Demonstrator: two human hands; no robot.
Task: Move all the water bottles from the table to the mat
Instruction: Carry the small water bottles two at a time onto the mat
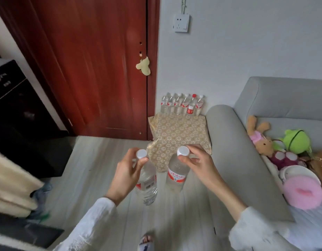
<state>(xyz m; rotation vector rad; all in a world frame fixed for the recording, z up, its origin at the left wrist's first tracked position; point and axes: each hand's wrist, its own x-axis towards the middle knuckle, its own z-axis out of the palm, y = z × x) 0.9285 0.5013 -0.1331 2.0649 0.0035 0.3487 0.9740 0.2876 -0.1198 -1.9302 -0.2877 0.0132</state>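
I hold two clear water bottles with white caps and red labels by their necks, above the floor. My left hand (pixel 126 173) grips the left bottle (pixel 147 185). My right hand (pixel 196 163) grips the right bottle (pixel 176 175). Ahead on the floor lies the gold patterned mat (pixel 180 133), between the door and the sofa. Several water bottles (pixel 182 105) stand in a row along the mat's far edge against the wall; one of them has a red cap. No table is in view.
A grey sofa (pixel 247 160) runs along the right, with plush toys (pixel 276 140) and a pink cushion (pixel 303 193) on its seat. A red wooden door (pixel 95 69) stands behind the mat. A black cabinet (pixel 13 105) is at left. My slippered foot (pixel 146 241) shows below.
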